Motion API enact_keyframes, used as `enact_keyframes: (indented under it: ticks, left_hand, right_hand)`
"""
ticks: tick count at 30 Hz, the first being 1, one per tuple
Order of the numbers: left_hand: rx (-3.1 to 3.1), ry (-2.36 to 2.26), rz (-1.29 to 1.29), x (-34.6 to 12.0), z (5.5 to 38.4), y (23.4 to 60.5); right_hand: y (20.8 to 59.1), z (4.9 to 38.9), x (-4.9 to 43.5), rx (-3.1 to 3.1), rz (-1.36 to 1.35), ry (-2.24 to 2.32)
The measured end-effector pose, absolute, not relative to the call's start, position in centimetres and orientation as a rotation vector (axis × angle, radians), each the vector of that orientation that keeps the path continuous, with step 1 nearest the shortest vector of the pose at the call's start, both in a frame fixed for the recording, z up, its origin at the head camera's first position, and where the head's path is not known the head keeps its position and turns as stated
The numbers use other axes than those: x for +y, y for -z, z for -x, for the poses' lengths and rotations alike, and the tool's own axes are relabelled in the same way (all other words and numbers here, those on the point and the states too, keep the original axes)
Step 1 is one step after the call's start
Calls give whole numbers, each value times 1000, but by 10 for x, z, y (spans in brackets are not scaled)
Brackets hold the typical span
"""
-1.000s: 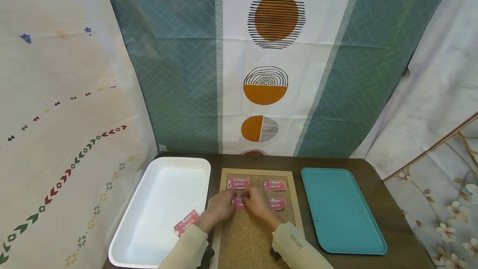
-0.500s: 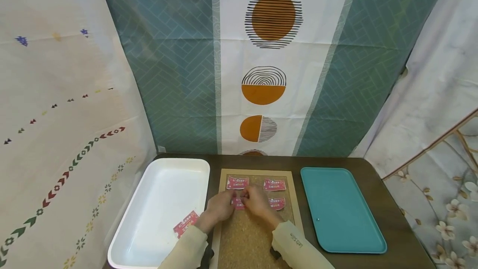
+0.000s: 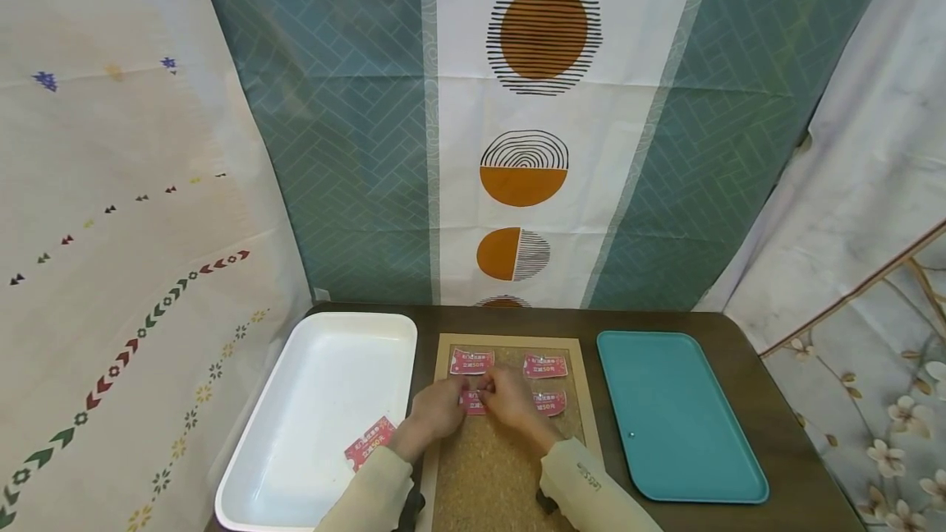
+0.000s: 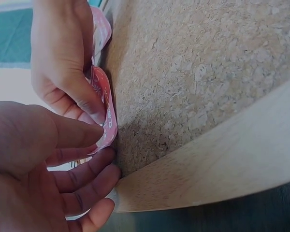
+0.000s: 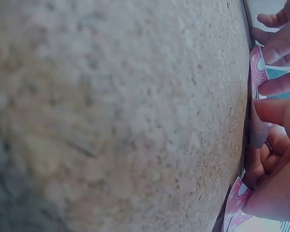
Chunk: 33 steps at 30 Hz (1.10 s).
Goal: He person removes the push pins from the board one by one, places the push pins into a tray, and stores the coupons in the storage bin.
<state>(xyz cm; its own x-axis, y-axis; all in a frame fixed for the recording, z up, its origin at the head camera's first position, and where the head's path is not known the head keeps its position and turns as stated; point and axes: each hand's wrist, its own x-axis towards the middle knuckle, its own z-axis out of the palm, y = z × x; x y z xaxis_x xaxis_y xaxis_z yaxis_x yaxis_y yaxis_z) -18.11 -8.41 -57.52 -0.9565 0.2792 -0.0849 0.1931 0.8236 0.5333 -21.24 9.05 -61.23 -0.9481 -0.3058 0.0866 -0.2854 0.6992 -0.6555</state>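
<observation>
On the cork board (image 3: 510, 466), a pink coupon (image 3: 471, 402) with white lettering lies at the left of the second row. My left hand (image 3: 438, 409) pinches its left end; in the left wrist view the thumb lies on the printed face (image 4: 109, 123) and fingers reach around the edge. My right hand (image 3: 512, 401) is at the same coupon's upper middle, thumb and forefinger close together. The right wrist view shows those fingertips against the coupon (image 5: 258, 75), which bends away from the cork. Whether anything small sits between them is hidden.
Other pink coupons (image 3: 471, 361) are on the board, including the upper right coupon (image 3: 544, 365) and one partly behind my right hand (image 3: 550, 403). One loose coupon (image 3: 369, 442) lies in the white tray (image 3: 325, 343) at left. A teal tray (image 3: 676, 409) stands at right.
Both hands stay at the same coupon with hardly any movement. The head view shifts slightly; the trays and other coupons keep their places.
</observation>
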Motion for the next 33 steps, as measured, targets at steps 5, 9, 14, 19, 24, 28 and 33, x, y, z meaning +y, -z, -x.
enact_keyframes:
  ticks: [5, 9, 14, 19, 24, 28, 33]
  left_hand:
    - [2860, -785, -375, -83, 180, 574]
    - [2871, -766, -384, -82, 180, 573]
    - [2860, -764, -380, -82, 180, 574]
    - [2841, -772, -368, -82, 179, 574]
    - [2842, -766, -356, -81, 179, 573]
    - [2864, -744, -364, -81, 179, 574]
    - [2875, -724, -359, -81, 179, 576]
  right_hand:
    - [612, 212, 91, 2859, 492, 1098]
    - [612, 212, 91, 2865, 488, 1089]
    - [612, 213, 90, 2887, 505, 1055]
    - [613, 214, 91, 2907, 566, 1041]
    - [612, 214, 92, 2903, 582, 1037]
    - [612, 213, 92, 2893, 571, 1029]
    - [611, 214, 92, 2884, 580, 1017]
